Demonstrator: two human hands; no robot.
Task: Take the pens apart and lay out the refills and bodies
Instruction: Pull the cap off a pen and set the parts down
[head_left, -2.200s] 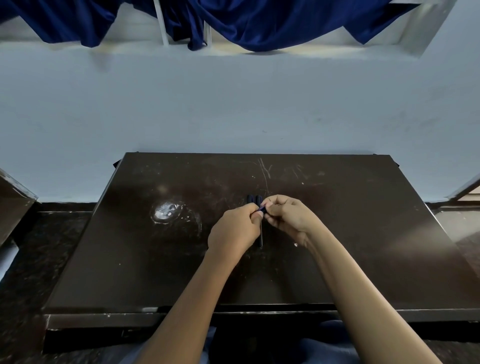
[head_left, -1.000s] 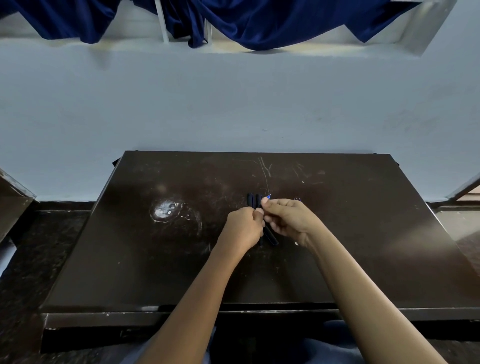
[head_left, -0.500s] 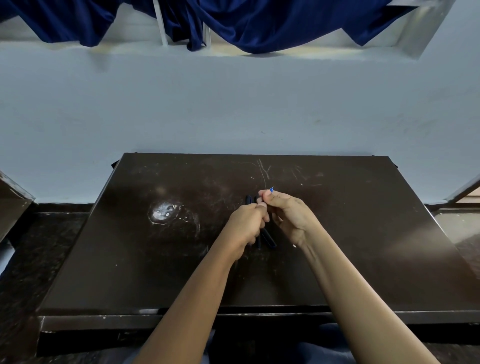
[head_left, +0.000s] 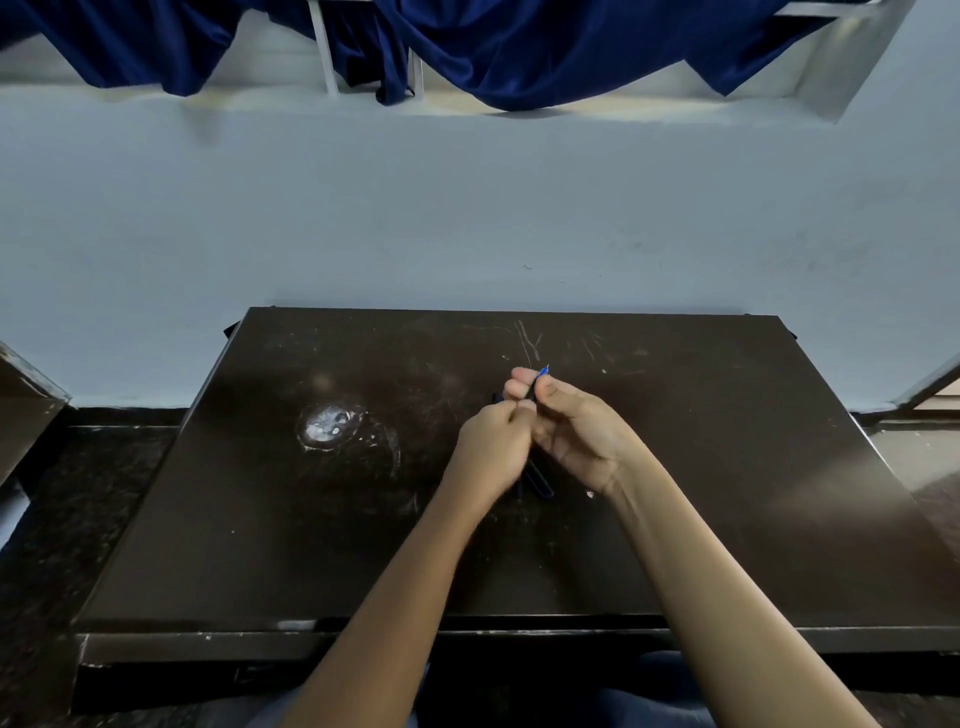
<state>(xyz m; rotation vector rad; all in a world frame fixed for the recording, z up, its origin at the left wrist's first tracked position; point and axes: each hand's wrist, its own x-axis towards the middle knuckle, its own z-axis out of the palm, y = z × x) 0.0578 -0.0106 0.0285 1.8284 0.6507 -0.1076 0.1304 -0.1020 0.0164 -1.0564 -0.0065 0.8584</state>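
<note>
Over the table (head_left: 727, 467), left hand (head_left: 493, 447) and right hand (head_left: 576, 431) pinch one slim dark pen (head_left: 534, 388); its tip blue.

No readable text, label or number anywhere in view

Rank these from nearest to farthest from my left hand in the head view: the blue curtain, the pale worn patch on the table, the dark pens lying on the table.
1. dark pens: on the table, right beside the left hand, partly under it.
2. pale worn patch: on the table, off to the hand's left.
3. blue curtain: high above the far wall.
</note>
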